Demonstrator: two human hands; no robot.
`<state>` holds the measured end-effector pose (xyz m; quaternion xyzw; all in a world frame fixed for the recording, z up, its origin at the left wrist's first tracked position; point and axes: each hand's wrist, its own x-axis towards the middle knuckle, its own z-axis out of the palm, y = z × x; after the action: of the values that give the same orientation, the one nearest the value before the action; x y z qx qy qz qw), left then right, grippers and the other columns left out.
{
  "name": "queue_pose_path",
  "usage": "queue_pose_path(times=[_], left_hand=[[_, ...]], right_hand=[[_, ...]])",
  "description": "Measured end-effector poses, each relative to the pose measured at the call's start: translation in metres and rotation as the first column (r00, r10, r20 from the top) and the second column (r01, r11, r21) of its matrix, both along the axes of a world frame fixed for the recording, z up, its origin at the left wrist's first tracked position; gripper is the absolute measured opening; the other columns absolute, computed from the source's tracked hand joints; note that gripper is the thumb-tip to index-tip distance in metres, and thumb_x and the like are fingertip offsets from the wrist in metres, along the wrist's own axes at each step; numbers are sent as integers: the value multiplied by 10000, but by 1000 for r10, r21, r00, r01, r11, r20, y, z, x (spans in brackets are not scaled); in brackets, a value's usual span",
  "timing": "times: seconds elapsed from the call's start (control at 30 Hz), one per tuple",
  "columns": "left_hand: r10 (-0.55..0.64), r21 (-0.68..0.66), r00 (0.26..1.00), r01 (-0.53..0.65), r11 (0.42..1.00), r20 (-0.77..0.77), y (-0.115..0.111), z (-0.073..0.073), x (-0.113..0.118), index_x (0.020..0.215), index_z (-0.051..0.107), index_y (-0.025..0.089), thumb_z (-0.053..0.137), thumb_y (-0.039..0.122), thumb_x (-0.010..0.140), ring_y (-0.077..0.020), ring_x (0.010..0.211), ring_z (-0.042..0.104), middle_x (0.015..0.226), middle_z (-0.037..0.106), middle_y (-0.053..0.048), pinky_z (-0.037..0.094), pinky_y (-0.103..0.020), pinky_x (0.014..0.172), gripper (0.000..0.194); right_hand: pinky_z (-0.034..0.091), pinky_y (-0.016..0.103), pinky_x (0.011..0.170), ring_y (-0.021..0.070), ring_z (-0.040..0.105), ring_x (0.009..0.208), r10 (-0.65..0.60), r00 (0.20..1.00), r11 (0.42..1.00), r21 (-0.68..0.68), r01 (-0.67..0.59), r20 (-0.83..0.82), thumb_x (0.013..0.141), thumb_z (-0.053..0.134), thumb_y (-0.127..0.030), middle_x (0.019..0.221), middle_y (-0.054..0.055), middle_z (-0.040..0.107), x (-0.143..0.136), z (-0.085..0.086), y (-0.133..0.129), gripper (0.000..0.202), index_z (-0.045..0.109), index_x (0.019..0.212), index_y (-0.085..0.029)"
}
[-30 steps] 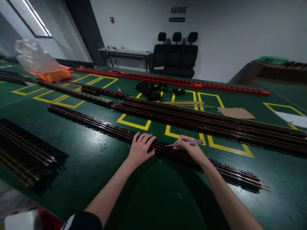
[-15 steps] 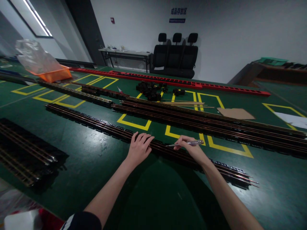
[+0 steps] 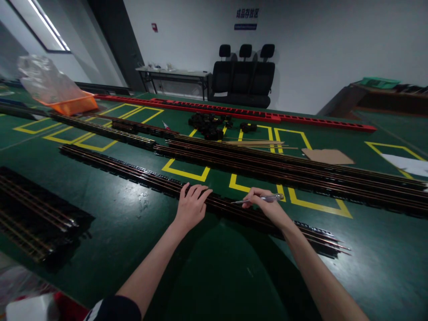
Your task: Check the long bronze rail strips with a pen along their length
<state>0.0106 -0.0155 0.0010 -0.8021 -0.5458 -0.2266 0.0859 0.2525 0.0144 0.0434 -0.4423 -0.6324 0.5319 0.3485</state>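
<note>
My left hand point(image 3: 193, 206) lies over a long black rail strip point(image 3: 133, 171) with copper-coloured rods along it. Its fingers curl across the top to the far side, and the thumb is on the near side. In my right hand point(image 3: 259, 201) is a slim screwdriver point(image 3: 273, 197) with a clear handle, held like a pen. The screwdriver's thin shaft points left, its tip at the strip just right of my left hand. Whether the tip touches a rod I cannot tell. Part of the strip is hidden under my right hand and forearm.
Several similar strips point(image 3: 294, 174) lie behind, and a stack of them point(image 3: 30, 209) is at the left. Farther back are black parts point(image 3: 207, 125), thin sticks point(image 3: 257, 144), cardboard point(image 3: 327, 156), a long red rail point(image 3: 317, 121) and an orange basket point(image 3: 75, 104) with plastic bags.
The black rail strip has slid a little to the left, and my left hand has shifted slightly left with it. My right hand keeps the screwdriver at about the same place.
</note>
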Motion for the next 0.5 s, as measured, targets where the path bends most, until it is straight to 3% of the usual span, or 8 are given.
queue_pose_path(times=[0.5], left_hand=[[-8,-14,1000,8,1000,4,0,-2,0,1127,598,209,447,72,785,-235,1102,542,1136,647,-58,289,-489,1048,398]], right_hand=[[470,311,692,160,621,635,-18,1000,1000,3,18,-9,749,525,-249,613,15,657,2,0,0,165,589,609,-189]])
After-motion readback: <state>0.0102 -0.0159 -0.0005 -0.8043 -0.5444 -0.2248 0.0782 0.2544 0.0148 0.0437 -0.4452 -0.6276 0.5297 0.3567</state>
